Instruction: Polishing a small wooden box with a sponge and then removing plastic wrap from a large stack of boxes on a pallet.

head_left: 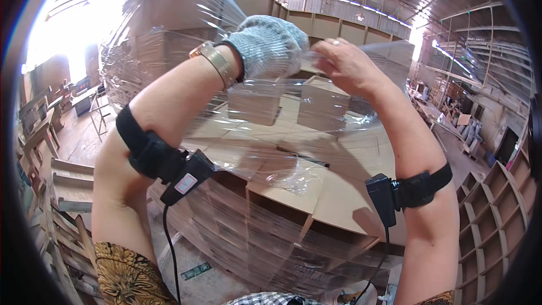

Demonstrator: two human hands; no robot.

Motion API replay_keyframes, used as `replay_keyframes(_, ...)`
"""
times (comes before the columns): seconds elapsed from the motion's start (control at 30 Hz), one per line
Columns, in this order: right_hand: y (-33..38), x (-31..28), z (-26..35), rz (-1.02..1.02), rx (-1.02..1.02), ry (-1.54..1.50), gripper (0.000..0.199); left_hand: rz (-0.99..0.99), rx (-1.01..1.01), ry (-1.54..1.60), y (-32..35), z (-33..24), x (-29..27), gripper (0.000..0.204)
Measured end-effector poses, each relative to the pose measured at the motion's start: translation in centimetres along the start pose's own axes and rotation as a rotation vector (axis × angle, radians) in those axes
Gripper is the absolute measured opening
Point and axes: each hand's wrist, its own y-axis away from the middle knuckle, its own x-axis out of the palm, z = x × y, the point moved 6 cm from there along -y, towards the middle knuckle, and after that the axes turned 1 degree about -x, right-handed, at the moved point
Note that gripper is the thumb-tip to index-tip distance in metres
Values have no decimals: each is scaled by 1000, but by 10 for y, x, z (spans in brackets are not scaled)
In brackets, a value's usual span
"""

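Observation:
My left hand (pixel 270 47), in a grey knitted glove, is raised in front of me with its fingers curled away from view. Clear plastic stretch film (pixel 220 8) runs up to it from the left. Close beside it, my bare right hand (pixel 347 68) wears a ring and has its fingers bent together on the film. The film spreads out to the right of that hand too. Behind and below it stands a large stack of brown board cabinets (pixel 279 192), wrapped in the same film. Loose crumpled film lies over the top boards. Smaller board boxes (pixel 254 101) sit on top.
A tall wrapped box (pixel 180 17) rises at the back left. Open board frames with compartments (pixel 497 220) stand at the right, and wooden pieces (pixel 73 186) at the left. Cables hang from black devices strapped to both forearms (pixel 189 178). A green card (pixel 195 271) lies on the floor.

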Motion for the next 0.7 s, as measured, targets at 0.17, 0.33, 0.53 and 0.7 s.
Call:
replay_keyframes(0.17,15,14,-26,-132,-24,85,18,-230,209,56,24,-28,-4,18)
replay_keyframes(0.33,13,21,-30,-267,-90,98,15,-77,121,77,50,-18,-3,18)
replay_keyframes(0.53,22,10,-56,-270,-40,189,13,96,174,117,80,-33,-21,15)
replay_keyframes(0.7,16,17,-54,-377,42,153,13,133,144,252,82,-4,-30,16)
